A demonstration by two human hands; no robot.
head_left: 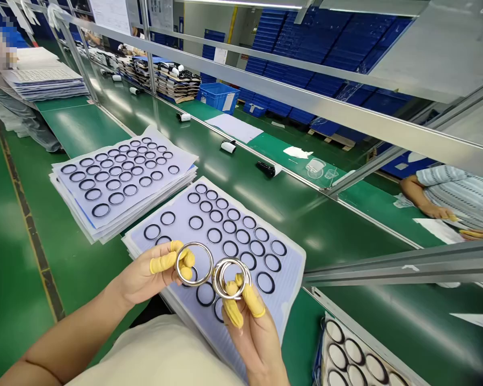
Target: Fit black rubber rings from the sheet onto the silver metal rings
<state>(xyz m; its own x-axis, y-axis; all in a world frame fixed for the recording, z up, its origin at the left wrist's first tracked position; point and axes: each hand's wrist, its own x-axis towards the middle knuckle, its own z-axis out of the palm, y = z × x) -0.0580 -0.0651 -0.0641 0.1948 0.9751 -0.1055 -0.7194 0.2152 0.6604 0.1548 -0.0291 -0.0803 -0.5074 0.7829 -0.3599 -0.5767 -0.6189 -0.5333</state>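
Note:
My left hand (153, 273) pinches a polished silver metal ring (194, 264) upright between yellow finger cots. My right hand (251, 335) holds what look like two overlapping silver rings (231, 277), also in yellow cots, and they touch the left ring's edge. Both hands hover over a stack of lavender sheets (284, 292) set with rows of black rubber rings (206, 294). Some of those rings are hidden by my hands. A second lavender stack (181, 155) with similar rings lies further left.
A green workbench (84, 128) runs ahead, crossed by an aluminium rail (402, 262). A co-worker's hand (434, 212) rests on papers at right. A tray of rings (346, 354) sits at bottom right. Further off stand stacked trays (177, 83) and a blue crate (218, 96).

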